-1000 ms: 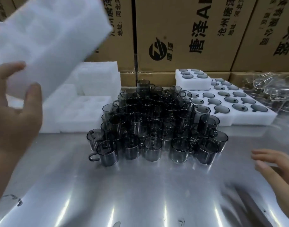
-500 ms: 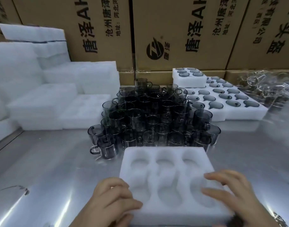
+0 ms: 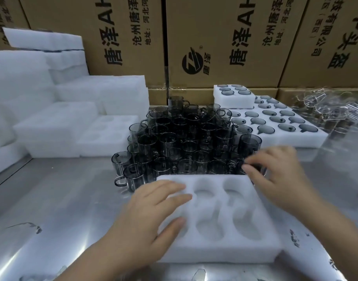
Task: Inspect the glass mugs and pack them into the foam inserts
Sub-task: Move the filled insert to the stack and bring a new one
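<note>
Left hand [image 3: 145, 216] lies flat on the near-left corner of the foam insert [image 3: 224, 252], my fingers [image 3: 170, 188] straight and loosely spread, thumb over one cavity, pressing and not gripping. The insert is a white block of soft, matte, faintly pebbled foam with rounded oval cavities in two rows. It sits on the tabletop [image 3: 62, 199], brushed metal with streaky glare and a few dark scuffs. Its far edge is just beside the glass mugs [image 3: 190, 142]: smoke-grey, thin-walled cylinders with loop handles, stacked in tiers. Right hand [image 3: 279, 179] is over the front-right mug of that heap, fingers [image 3: 253, 171] bent down at its rim. Motion blur there, so I cannot tell whether they grip it. Behind right, packed foam trays [image 3: 275, 138] show grey mug mouths flush in teardrop cut-outs, with a smaller tray on top. Far right is a tangle of clear glassware [image 3: 326, 106]. Left are stacked foam blocks [image 3: 52, 122], and printed cardboard cartons [image 3: 214, 37] wall the back.
</note>
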